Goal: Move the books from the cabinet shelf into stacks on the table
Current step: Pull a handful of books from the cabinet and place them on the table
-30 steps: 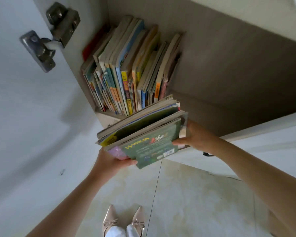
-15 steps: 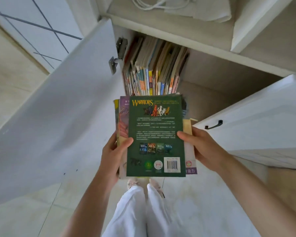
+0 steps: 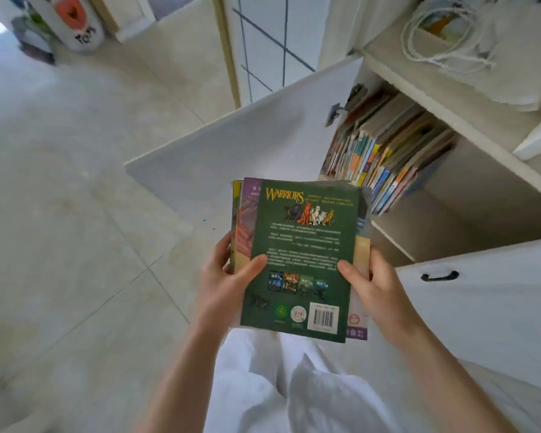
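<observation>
The white cabinet (image 3: 469, 214) stands with both doors open, and a row of upright books (image 3: 384, 157) sits on its lower shelf against the hinge side. In front of the cabinet, clear of the shelf, a small stack of books (image 3: 300, 260) topped by a green "Warriors" back cover is held flat above white trousers (image 3: 281, 385). The left hand (image 3: 222, 289) grips the stack's left edge and the right hand (image 3: 378, 292) its right edge, thumbs on the cover and fingers curled beneath.

Open cabinet door (image 3: 231, 157) flanks the leaning shelf books (image 3: 384, 157); bare shelf space (image 3: 469, 214) lies beside them.
</observation>
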